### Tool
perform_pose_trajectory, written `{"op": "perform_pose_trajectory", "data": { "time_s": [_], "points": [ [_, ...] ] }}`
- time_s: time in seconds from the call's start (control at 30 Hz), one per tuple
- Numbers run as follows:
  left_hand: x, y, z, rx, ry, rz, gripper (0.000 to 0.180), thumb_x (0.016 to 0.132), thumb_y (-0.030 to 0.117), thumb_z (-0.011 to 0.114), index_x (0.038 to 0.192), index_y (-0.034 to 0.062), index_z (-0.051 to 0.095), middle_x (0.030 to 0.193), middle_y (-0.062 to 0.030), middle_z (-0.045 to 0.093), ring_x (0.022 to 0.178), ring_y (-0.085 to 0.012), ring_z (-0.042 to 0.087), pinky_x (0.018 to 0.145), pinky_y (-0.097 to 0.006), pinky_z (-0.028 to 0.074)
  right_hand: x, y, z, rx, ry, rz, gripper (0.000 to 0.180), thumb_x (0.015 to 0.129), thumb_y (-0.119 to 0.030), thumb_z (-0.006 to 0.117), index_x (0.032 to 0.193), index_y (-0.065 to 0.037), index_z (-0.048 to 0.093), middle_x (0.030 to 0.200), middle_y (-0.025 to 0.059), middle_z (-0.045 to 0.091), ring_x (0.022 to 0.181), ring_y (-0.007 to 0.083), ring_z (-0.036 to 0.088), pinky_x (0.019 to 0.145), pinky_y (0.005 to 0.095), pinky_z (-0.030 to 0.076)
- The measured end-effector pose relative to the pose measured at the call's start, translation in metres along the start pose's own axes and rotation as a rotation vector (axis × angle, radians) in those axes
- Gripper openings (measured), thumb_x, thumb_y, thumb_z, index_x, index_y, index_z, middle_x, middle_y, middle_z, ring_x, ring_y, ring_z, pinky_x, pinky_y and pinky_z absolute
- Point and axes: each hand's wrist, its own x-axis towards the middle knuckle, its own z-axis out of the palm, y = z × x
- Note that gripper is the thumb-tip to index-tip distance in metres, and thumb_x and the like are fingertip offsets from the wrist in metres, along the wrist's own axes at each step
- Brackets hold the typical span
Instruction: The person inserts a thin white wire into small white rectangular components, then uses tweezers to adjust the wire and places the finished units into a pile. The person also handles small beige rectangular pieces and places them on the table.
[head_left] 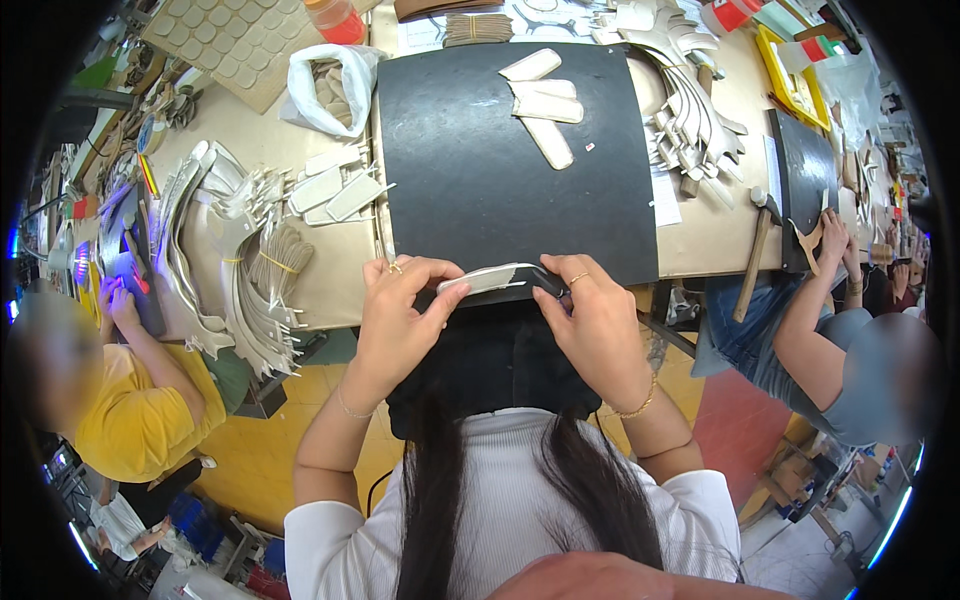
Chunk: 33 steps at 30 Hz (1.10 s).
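Head view, item one: a slim cream strap piece (487, 278), layered at its right part, held level just above the front edge of a black work mat (480, 200). Condition: in hand, not laid down; I judge it part-worked, though no finished state shows to measure it against.

Grip, left: my left hand (405, 300) pinches the left end, thumb and forefinger closed on it. Grip, right: my right hand (590, 305) bends thumb and forefinger in at the other end, around a thin dark part; whether it belongs to the strap, or is pinched tight, I cannot tell.

On the mat, far half: loose cream tabs (548, 108), overlapping, apart from my hands; I count them as probably awaiting handling, though they may equally be done.

Left of the mat: a pile of white rounded pieces (330, 190); a banded bundle of brown strips (278, 260); long curved cream pieces (180, 230); a white plastic bag (350, 90) of tan pieces.

Right of the mat: a fan of curved cream strips (700, 110); farther over, a hammer (755, 250), beside a co-worker's place.

Tally: one piece in hand, ample stock around; which lots are complete, I cannot tell.
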Motion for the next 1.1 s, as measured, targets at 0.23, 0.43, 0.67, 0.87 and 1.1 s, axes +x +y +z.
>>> {"op": "perform_pose_trajectory", "data": {
  "time_s": [0.23,0.43,0.67,0.87,1.1],
  "points": [
    [-0.005,0.007,-0.004,-0.011,-0.006,0.002,0.012,0.086,0.016,0.079,0.091,0.0071,0.073,0.079,-0.0013,0.069,0.078,-0.0153,0.059,0.092,-0.033,0.035,0.005,-0.007,0.003,-0.044,0.027,-0.054,0.026,0.090,-0.010,0.071,0.115,-0.002,0.067,0.090,0.0124,0.069,0.073,0.0339,0.069,0.063,0.0417,0.056],
    [-0.006,0.005,-0.002,-0.089,-0.047,-0.072,0.015,0.087,0.019,0.080,0.093,0.0078,0.074,0.080,-0.0010,0.070,0.080,-0.0137,0.060,0.095,-0.033,0.034,0.011,0.001,0.002,0.023,0.114,-0.080,0.024,0.090,-0.003,0.072,0.114,0.001,0.071,0.095,0.0171,0.074,0.074,0.0244,0.073,0.067,0.0329,0.056],
    [0.034,-0.043,-0.063,0.251,0.465,-0.218,0.030,0.085,0.021,0.081,0.110,0.0059,0.073,0.105,-0.0102,0.071,0.104,-0.0241,0.064,0.092,-0.035,0.048,0.038,0.020,-0.017,0.241,0.185,0.266,0.029,0.088,-0.006,0.075,0.115,0.002,0.070,0.093,0.0159,0.074,0.077,0.0164,0.069,0.071,0.0301,0.054],
    [0.032,-0.011,-0.007,-0.317,0.018,-0.047,0.055,0.081,0.026,0.086,0.131,0.0109,0.066,0.124,-0.0102,0.061,0.100,-0.0200,0.063,0.088,-0.034,0.052,0.046,-0.001,-0.037,0.596,-0.012,0.274,0.030,0.091,0.000,0.072,0.120,0.006,0.066,0.091,0.0074,0.073,0.075,0.0062,0.068,0.056,0.0183,0.050],
    [0.036,0.021,0.048,-0.660,-0.231,0.034,0.018,0.094,0.015,0.073,0.107,0.0019,0.076,0.089,-0.0047,0.068,0.075,-0.0118,0.062,0.070,-0.028,0.050,0.053,-0.009,-0.031,0.889,-0.027,0.130,0.034,0.092,0.002,0.070,0.125,0.004,0.062,0.099,0.0065,0.071,0.071,0.0058,0.066,0.052,0.0159,0.046]
  ]
}}
